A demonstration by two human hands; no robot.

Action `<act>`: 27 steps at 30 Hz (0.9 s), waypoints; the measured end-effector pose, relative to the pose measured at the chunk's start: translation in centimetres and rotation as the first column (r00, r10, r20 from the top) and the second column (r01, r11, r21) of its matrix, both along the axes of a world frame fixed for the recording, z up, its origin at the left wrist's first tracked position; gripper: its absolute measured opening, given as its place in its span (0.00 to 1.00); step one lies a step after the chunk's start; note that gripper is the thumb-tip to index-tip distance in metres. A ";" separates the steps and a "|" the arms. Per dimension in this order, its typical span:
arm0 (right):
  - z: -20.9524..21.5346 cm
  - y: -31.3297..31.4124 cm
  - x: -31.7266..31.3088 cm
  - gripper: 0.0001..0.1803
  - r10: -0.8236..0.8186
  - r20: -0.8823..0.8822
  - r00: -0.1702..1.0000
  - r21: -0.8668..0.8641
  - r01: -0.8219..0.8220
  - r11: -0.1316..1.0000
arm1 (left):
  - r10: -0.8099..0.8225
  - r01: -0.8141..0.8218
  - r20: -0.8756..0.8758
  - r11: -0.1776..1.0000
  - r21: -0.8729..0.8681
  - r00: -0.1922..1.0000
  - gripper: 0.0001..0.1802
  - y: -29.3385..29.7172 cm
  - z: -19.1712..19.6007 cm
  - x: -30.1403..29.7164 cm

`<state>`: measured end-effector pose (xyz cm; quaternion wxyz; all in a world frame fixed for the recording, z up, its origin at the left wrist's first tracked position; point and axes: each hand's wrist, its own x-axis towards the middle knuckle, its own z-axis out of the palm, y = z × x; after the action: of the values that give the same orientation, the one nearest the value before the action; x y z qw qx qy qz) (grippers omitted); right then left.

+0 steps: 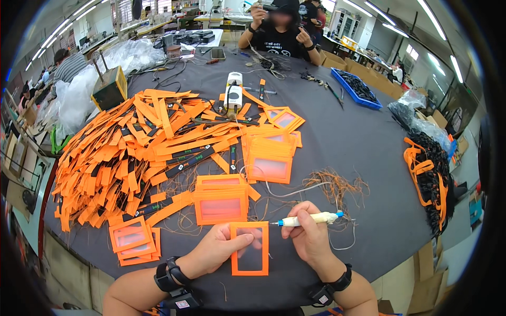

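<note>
Glossy clear-windowed orange plastic frame (250, 248), matt dark tabletop (342, 137)

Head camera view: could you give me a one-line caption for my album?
Left hand steadies an orange window frame; right hand holds a pen-like tool.
</note>
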<state>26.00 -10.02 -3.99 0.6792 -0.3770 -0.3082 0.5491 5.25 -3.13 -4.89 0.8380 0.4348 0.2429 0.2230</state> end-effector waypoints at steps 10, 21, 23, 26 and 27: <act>0.1 0.0 0.0 0.09 -0.035 0.076 0.996 -0.011 0.036 0.999 | -0.006 0.006 -0.028 1.000 0.004 1.000 0.11 0.0 0.2 0.1; 0.0 -0.2 0.7 0.07 0.004 -0.022 1.000 0.118 -0.001 0.993 | -0.064 0.077 -0.212 0.995 0.057 0.975 0.12 -0.1 0.8 0.2; 0.6 -0.5 -0.5 0.06 -0.049 0.123 0.991 0.073 0.040 0.997 | -0.113 0.132 -0.209 0.988 0.079 0.971 0.12 0.0 0.9 0.2; 0.5 -0.6 -1.4 0.06 -0.022 0.248 0.969 0.032 0.014 0.999 | -0.098 0.123 -0.217 0.987 0.106 0.971 0.11 -0.3 1.4 0.3; 0.4 -0.7 -1.4 0.06 -0.015 0.261 0.965 0.026 0.008 1.000 | -0.103 0.128 -0.218 0.986 0.106 0.971 0.11 -0.2 1.5 0.4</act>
<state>24.58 -10.72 -3.54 0.6405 -0.4394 -0.3994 0.4870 5.62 -3.38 -3.36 0.7916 0.5187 0.2911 0.1402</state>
